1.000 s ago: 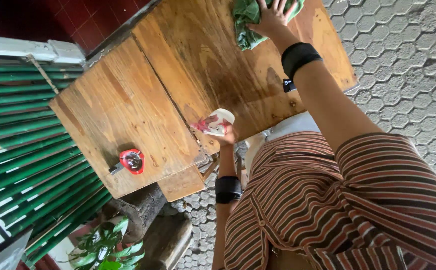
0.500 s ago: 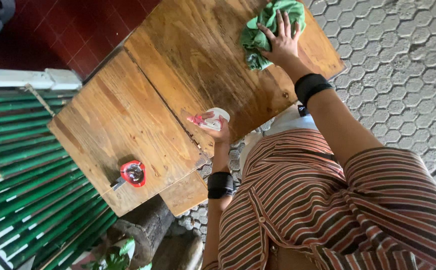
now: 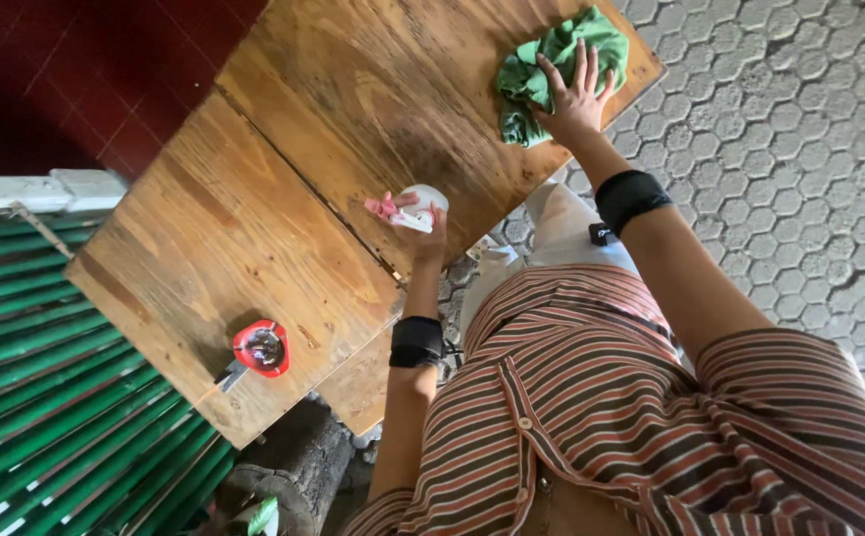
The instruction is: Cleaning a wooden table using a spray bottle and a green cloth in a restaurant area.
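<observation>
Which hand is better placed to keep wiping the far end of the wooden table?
The right hand, probably: it lies flat on the green cloth at the far end of the wooden table. The left hand is occupied, gripping a white spray bottle with a pink trigger nearer the body.

You are standing at an outdoor seating spot, most likely a patio or terrace of a home or small café. The ground (image 3: 799, 149) beside you is paved with grey hexagonal blocks, the kind laid in yards and walkways, and it meets a floor of dark red tiles (image 3: 85, 69) on the far side. Two plain wooden tables (image 3: 353, 129) are pushed together edge to edge, their tops worn and stained. A red ashtray (image 3: 261, 347) sits on the nearer one. Green corrugated sheeting (image 3: 45, 397) runs alongside, and a leafy plant (image 3: 262, 516) shows low by the table.
</observation>
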